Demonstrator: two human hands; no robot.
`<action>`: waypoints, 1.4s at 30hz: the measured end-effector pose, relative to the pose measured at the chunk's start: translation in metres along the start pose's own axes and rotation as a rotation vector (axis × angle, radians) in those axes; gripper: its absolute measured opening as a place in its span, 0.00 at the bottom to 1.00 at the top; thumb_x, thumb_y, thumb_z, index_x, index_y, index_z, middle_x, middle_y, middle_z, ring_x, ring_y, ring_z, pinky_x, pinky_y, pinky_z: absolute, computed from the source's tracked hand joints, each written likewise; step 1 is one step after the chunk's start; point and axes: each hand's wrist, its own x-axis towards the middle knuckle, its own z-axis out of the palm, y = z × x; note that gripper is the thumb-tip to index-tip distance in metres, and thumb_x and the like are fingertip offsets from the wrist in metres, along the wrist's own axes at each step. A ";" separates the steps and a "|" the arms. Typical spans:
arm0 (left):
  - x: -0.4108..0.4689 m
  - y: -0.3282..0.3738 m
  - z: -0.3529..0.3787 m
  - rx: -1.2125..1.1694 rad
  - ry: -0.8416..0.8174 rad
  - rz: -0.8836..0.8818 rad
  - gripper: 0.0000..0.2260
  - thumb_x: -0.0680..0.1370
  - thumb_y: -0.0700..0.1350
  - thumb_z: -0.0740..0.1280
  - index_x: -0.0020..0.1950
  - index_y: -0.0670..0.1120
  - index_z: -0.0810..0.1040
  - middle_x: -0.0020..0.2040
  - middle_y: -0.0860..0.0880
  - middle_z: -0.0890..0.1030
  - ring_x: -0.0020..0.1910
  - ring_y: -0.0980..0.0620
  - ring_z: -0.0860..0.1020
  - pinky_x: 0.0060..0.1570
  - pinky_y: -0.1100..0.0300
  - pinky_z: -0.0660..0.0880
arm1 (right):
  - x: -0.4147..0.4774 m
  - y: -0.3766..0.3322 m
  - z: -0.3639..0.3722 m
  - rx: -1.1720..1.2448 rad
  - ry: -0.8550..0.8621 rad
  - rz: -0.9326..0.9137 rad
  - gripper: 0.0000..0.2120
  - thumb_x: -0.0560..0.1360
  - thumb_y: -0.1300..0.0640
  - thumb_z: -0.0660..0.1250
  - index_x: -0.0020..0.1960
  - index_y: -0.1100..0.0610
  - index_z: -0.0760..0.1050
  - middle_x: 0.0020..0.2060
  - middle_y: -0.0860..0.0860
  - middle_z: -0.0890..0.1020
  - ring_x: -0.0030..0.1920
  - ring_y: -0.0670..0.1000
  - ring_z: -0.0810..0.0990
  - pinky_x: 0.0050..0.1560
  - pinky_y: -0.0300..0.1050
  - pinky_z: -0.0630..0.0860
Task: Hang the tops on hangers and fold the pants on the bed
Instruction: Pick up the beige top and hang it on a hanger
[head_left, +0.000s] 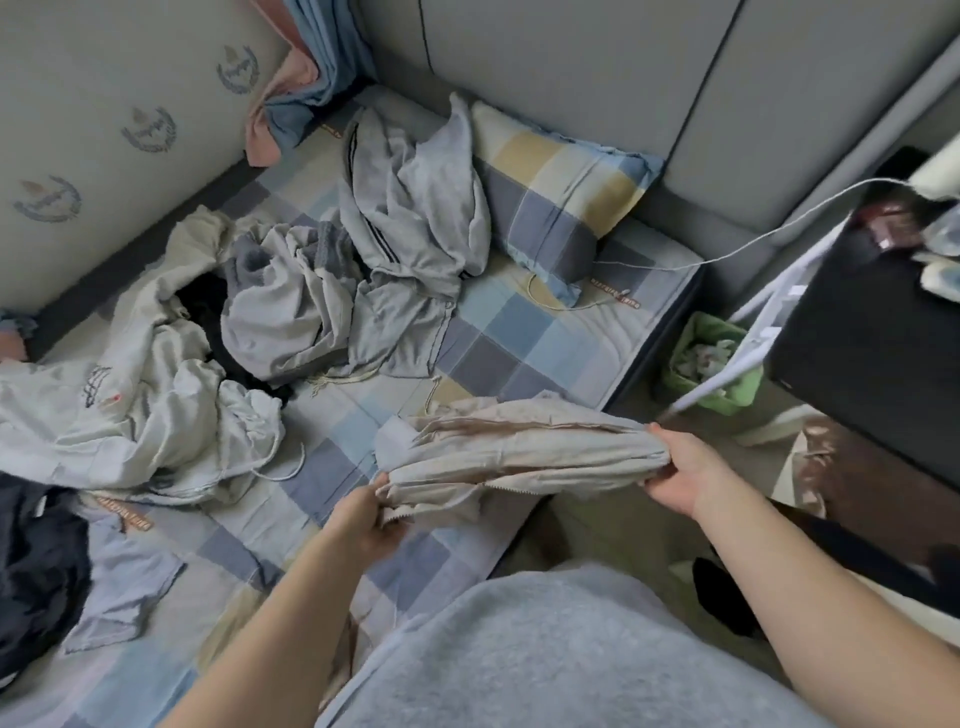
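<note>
Seen from above, a person holds a bunched, folded beige garment (519, 449) with a zipper edge, stretched between both hands over the near edge of a bed (519, 332) with a checked sheet. The left hand (363, 522) grips its left end and the right hand (680, 467) pinches its right end. Farther back lie crumpled grey clothes (410, 218), a cream hoodie (156, 415) and a checked pillow (556, 182).
</note>
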 end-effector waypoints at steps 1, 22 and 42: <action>-0.003 0.001 -0.002 0.026 -0.048 -0.012 0.11 0.86 0.40 0.54 0.55 0.43 0.76 0.40 0.45 0.82 0.30 0.50 0.82 0.22 0.63 0.76 | -0.010 0.010 -0.008 0.028 -0.008 -0.029 0.12 0.85 0.55 0.58 0.53 0.59 0.78 0.38 0.55 0.86 0.37 0.55 0.85 0.28 0.44 0.81; -0.047 -0.180 0.027 1.980 -0.397 0.551 0.17 0.85 0.46 0.59 0.62 0.34 0.78 0.57 0.39 0.81 0.60 0.38 0.78 0.51 0.57 0.68 | -0.181 0.273 -0.240 -0.746 0.864 -0.327 0.12 0.79 0.59 0.64 0.36 0.57 0.70 0.37 0.56 0.75 0.43 0.58 0.74 0.41 0.47 0.65; -0.305 -0.579 0.229 1.705 -1.465 0.637 0.18 0.84 0.53 0.60 0.36 0.47 0.65 0.23 0.58 0.66 0.22 0.59 0.66 0.25 0.65 0.64 | -0.411 0.249 -0.553 0.169 1.356 -0.802 0.20 0.79 0.53 0.61 0.68 0.60 0.74 0.63 0.56 0.79 0.61 0.55 0.77 0.63 0.53 0.73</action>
